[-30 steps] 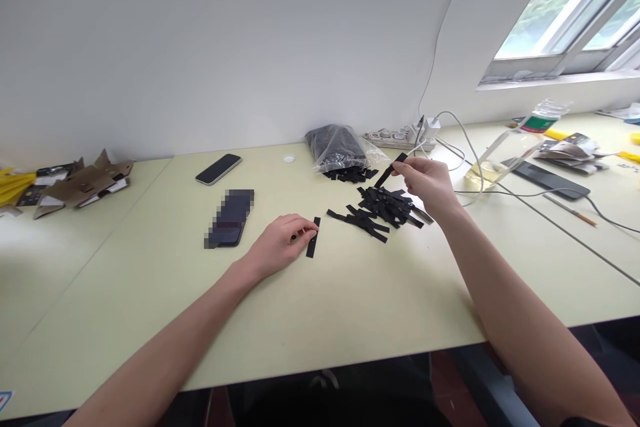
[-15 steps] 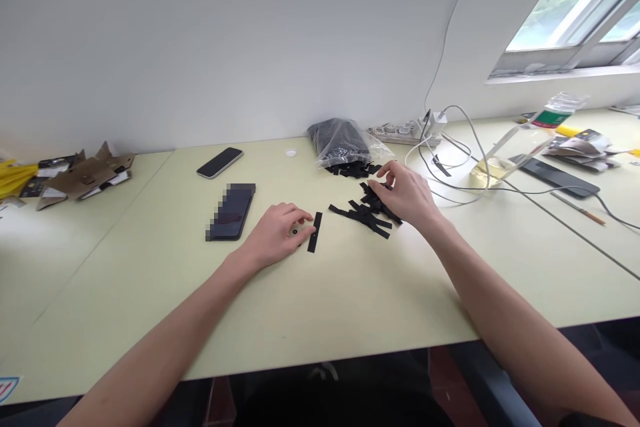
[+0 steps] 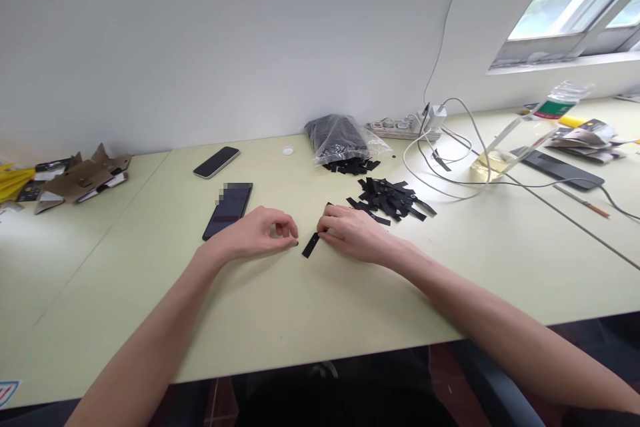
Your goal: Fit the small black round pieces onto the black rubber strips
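Observation:
My left hand (image 3: 263,231) is over the table with thumb and forefinger pinched on a small black piece (image 3: 297,243). To its right, my right hand (image 3: 347,233) has its fingers closed on the upper end of a black strip (image 3: 310,245), whose lower end points toward the table's front edge. Beyond my right hand lies a loose pile of black strips (image 3: 393,198), and part of the nearer strips is hidden by the hand. A clear plastic bag (image 3: 337,137) of black pieces lies behind the pile.
Two phones (image 3: 217,162) (image 3: 231,208) lie at the left, beyond them torn cardboard (image 3: 90,179). A power strip (image 3: 395,129) with looping cables, a tilted bottle (image 3: 525,133) and a dark phone (image 3: 563,170) are at the right. A white cap (image 3: 288,151) lies near the wall.
My right hand has moved left and nearer from the pile to the single strip. My left hand has drawn back left from that strip, which is now more tilted.

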